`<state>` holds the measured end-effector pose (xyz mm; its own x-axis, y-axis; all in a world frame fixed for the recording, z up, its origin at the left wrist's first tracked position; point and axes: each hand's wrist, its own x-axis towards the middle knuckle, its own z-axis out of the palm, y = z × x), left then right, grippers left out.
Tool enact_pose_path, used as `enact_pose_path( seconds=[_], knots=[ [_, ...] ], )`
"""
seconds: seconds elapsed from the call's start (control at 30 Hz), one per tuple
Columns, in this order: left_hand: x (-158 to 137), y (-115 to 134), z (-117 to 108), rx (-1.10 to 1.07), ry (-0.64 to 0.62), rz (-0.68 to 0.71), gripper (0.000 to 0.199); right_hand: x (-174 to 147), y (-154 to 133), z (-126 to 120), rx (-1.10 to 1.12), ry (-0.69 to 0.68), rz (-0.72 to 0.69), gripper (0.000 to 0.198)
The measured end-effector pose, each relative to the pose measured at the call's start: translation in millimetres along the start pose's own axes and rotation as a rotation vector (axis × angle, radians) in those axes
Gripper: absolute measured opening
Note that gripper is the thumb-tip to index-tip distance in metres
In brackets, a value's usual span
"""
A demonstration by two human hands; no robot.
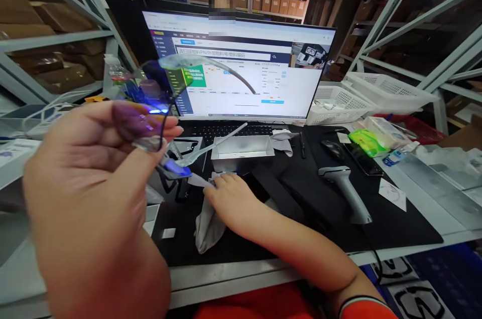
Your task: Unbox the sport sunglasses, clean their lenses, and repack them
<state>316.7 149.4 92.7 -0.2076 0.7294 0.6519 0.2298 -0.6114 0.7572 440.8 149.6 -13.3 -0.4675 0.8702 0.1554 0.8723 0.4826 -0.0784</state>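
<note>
Close to the camera, my left hand [94, 158] pinches a pair of glasses with purple-blue tinted lenses [137, 123]. One clear temple [211, 65] stretches to the right in front of the monitor; the other slants over the desk. Farther down, my right hand [233, 198] is closed over a crumpled grey cloth [209, 223] on the black mat. A pale strip lies between its fingertips and the glasses; whether they touch cannot be made out. An open white box [243, 151] sits just beyond the right hand.
A lit monitor [233, 83] stands behind a keyboard [233, 131]. To the right lie a barcode scanner [348, 191], a mouse [333, 151], a phone [363, 158] and a green packet [367, 143]. White baskets [339, 101] stand behind them. Metal shelving rises on both sides; a person [222, 5] is beyond the monitor.
</note>
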Motion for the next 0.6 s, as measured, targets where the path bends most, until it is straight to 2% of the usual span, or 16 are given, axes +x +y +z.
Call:
enact_pose_path(
  seconds=[0.07, 0.13, 0.23, 0.33, 0.47, 0.53, 0.6],
  knots=[
    [1.8, -1.1, -0.8, -0.029, 0.003, -0.019, 0.036, -6.9, 10.0, -1.8, 0.042, 0.015, -0.103, 0.025],
    [4.0, -2.9, -3.6, -0.054, -0.022, -0.026, 0.038, -23.4, 24.3, -21.6, 0.158, 0.062, -0.136, 0.03],
    [6.2, -3.7, -7.6, -0.063, -0.094, -0.032, 0.036, -55.2, 49.5, -64.3, 0.317, 0.127, 0.06, 0.03],
    [6.9, -3.9, -9.9, -0.046, -0.151, -0.053, 0.036, -77.2, 86.3, -92.6, 0.254, 0.028, 0.216, 0.022],
    [6.0, -8.7, -10.1, -0.027, -0.18, -0.057, 0.041, -72.2, 148.0, -91.8, 0.098, 0.042, 0.593, 0.016],
    [5.2, -12.1, -8.9, 0.009, -0.199, -0.067, 0.04, -59.5, 169.6, -82.6, 0.133, 0.022, 0.642, 0.009],
    [4.2, -14.7, -6.7, 0.053, -0.227, -0.086, 0.04, -46.8, 177.4, -74.4, 0.196, 0.028, 0.63, 0.016]
  ],
)
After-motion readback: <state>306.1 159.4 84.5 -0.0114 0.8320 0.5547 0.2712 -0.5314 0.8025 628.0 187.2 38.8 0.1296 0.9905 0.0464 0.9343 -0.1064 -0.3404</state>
